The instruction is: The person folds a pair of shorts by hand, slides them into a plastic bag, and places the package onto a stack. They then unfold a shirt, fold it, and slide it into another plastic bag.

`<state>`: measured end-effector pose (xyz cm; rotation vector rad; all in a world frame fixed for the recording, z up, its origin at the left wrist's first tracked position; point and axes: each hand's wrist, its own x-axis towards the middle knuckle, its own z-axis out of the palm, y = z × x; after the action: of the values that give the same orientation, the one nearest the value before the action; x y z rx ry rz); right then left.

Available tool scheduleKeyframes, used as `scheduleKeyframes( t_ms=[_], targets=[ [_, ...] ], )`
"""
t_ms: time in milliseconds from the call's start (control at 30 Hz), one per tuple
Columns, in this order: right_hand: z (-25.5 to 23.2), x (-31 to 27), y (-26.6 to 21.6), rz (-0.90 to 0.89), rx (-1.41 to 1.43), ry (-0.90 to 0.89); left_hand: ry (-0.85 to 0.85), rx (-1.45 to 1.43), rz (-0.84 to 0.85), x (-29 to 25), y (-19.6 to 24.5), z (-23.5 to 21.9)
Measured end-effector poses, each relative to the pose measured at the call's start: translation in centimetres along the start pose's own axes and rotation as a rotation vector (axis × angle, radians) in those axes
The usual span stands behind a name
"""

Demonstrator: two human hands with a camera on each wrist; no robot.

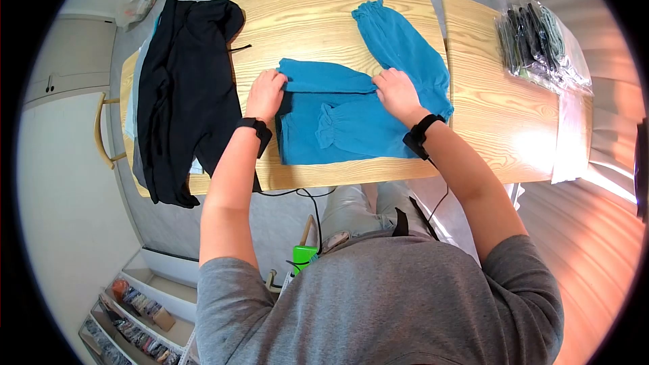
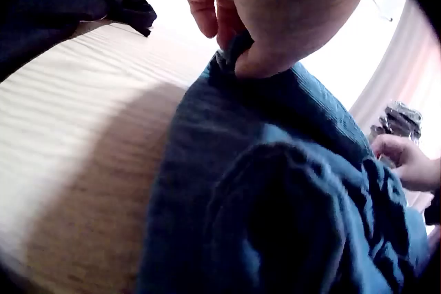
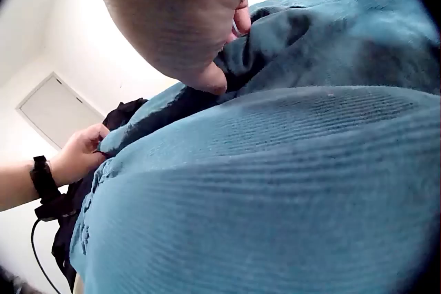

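A teal ribbed garment [image 1: 358, 128] with gathered, ruffled cuffs lies partly folded on the wooden table. Along its far side runs a folded band, and my left hand [image 1: 266, 92] pinches that band's left end. At the other end of the band, my right hand [image 1: 397, 94] grips the cloth. The left wrist view shows thumb and fingers of the left hand [image 2: 275, 11] closed on a corner of the fabric. In the right wrist view the right hand's [image 3: 193, 25] thumb presses on a fold. One sleeve [image 1: 399, 37] stretches away to the far right, its ruffled cuff at the end.
Black clothing [image 1: 186, 88] with a drawcord covers the table's left side, over lighter garments. On the second table, at right, sit clear-bagged folded clothes [image 1: 541, 44]. A chair [image 1: 101, 128] stands left, and a cable [image 1: 316, 213] hangs by the front edge.
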<state>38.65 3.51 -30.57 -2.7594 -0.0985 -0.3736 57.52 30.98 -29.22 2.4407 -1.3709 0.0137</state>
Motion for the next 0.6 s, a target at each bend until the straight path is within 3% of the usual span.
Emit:
scheduleKeyframes(
  t_ms=[233,367,467,600],
  targets=[
    [-1.1,0.7,0.0,0.011,-0.024,0.056,0.093,-0.133,-0.015,2.4,0.9,-3.7],
    [-2.6,0.2,-0.9,-0.059,0.050,0.066,0.070,-0.115,0.037,-0.3,1.9,-5.9],
    [-1.6,-1.2,-0.9,-0.133,0.100,-0.027,-0.043,-0.118,0.045,-4.0,2.3,-4.8],
    [0.6,-2.7,-1.3,-0.056,0.090,-0.055,-0.186,-0.056,-0.042,-7.3,2.2,-1.0]
  ],
)
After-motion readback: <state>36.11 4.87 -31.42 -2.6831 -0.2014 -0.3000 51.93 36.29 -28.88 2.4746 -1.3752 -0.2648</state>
